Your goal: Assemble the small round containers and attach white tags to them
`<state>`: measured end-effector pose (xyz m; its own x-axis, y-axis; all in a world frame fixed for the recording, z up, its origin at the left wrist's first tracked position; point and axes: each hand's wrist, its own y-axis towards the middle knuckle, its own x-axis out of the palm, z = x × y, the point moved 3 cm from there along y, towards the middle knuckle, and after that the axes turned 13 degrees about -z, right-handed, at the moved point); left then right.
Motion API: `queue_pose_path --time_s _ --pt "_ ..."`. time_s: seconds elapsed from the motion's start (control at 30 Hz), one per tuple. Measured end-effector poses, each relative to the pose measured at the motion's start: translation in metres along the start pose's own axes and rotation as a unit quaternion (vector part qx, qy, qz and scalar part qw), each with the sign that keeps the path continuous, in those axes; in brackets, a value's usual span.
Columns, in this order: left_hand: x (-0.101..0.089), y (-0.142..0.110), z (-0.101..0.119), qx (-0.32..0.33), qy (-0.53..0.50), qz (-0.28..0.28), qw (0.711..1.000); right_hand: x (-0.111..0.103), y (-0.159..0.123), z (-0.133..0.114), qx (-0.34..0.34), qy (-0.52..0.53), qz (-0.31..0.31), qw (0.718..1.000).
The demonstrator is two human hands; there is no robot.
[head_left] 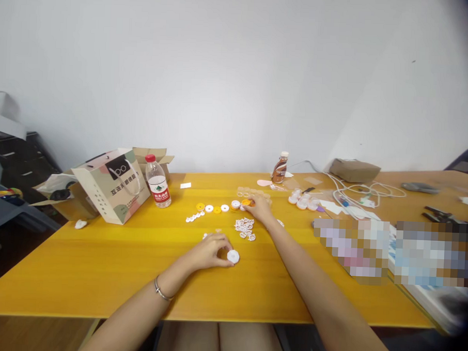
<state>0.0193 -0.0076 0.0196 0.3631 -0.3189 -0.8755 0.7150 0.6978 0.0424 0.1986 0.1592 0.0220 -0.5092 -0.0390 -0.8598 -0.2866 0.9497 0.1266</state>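
Between thumb and fingers, my left hand (214, 251) grips a small white round piece (233, 256) just above or on the table. Farther out, my right hand (261, 209) is closed with its fingertips on an orange disc (246, 202), at the right end of a row of discs. That row holds white discs (209, 208) and yellow ones (200, 207). White openwork plastic pieces (244, 225) lie in a heap between my hands. Small white parts (195, 217) form a slanting line at the left. Clear round pieces (246, 191) are partly hidden behind my right hand.
On the left stand a paper bag (117, 188), a red-capped water bottle (158, 185) and an open carton (153, 156). A brown drink bottle (280, 168) stands at the back. Clear-topped pieces (303, 200), white cables (340, 188) and pliers (439, 214) lie right.
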Motion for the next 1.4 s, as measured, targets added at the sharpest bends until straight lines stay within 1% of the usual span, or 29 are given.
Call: queue_pose_path --time_s 0.23,0.33,0.4,0.43,0.47,0.5,0.53,0.57,0.63,0.67,0.7,0.73,0.8,0.87,0.97,1.07,1.17,1.27,1.4 --pt "-0.001 0.000 0.000 0.001 0.004 -0.002 1.000 0.005 0.002 -0.001 0.004 -0.028 -0.019 0.999" --pt "-0.001 0.000 0.000 0.000 0.005 -0.002 1.000 0.002 -0.002 -0.004 0.011 -0.033 -0.006 0.999" --pt "-0.002 -0.001 0.000 0.000 0.005 -0.005 1.000 -0.003 -0.010 -0.012 -0.007 -0.016 0.017 1.000" --pt "-0.002 -0.001 0.000 0.001 0.004 -0.009 1.000 -0.006 -0.015 -0.017 -0.026 0.002 0.020 0.999" --pt "-0.002 -0.002 0.000 0.002 0.004 -0.013 1.000 -0.009 -0.022 -0.023 -0.053 0.025 0.010 0.998" --pt "-0.002 -0.002 0.000 0.002 0.004 -0.016 1.000 -0.011 -0.030 -0.030 -0.082 0.052 -0.020 0.995" --pt "-0.002 -0.002 0.000 0.002 0.004 -0.019 1.000 -0.012 -0.039 -0.038 -0.111 0.077 -0.072 0.988" --pt "-0.003 -0.003 0.001 0.001 0.005 -0.020 1.000 -0.012 -0.049 -0.045 -0.142 0.098 -0.139 0.975" --pt "-0.004 -0.003 0.001 0.003 0.004 -0.017 1.000 -0.010 -0.071 -0.058 -0.196 0.120 -0.274 0.934" --pt "-0.005 -0.004 0.002 0.007 0.001 -0.014 1.000 -0.009 -0.082 -0.063 -0.213 0.118 -0.325 0.914" --pt "-0.007 -0.004 0.002 0.013 -0.002 -0.010 1.000 -0.007 -0.092 -0.066 -0.223 0.110 -0.359 0.900" --pt "-0.008 -0.005 0.003 0.019 -0.005 -0.007 1.000 -0.005 -0.100 -0.069 -0.227 0.098 -0.377 0.893" --pt "-0.009 -0.005 0.003 0.035 -0.007 -0.006 0.999 0.000 -0.111 -0.072 -0.224 0.071 -0.384 0.893" --pt "-0.007 -0.005 0.001 0.046 -0.003 -0.008 0.999 0.006 -0.116 -0.073 -0.214 0.049 -0.371 0.902" --pt "-0.003 -0.003 -0.002 0.050 0.005 -0.010 0.999 0.013 -0.118 -0.075 -0.195 0.030 -0.352 0.915" --pt "-0.001 -0.002 -0.003 0.047 0.014 -0.008 0.999 0.017 -0.120 -0.077 -0.196 0.030 -0.353 0.914" --pt "-0.002 -0.001 0.001 0.037 0.024 -0.010 0.999 0.020 -0.120 -0.077 -0.195 0.035 -0.352 0.915" --pt "-0.004 -0.002 0.003 0.011 0.045 -0.015 0.999 0.025 -0.120 -0.075 -0.183 0.048 -0.344 0.920" --pt "-0.002 -0.001 0.003 -0.013 0.051 -0.010 0.999 0.030 -0.118 -0.074 -0.186 0.078 -0.343 0.917"
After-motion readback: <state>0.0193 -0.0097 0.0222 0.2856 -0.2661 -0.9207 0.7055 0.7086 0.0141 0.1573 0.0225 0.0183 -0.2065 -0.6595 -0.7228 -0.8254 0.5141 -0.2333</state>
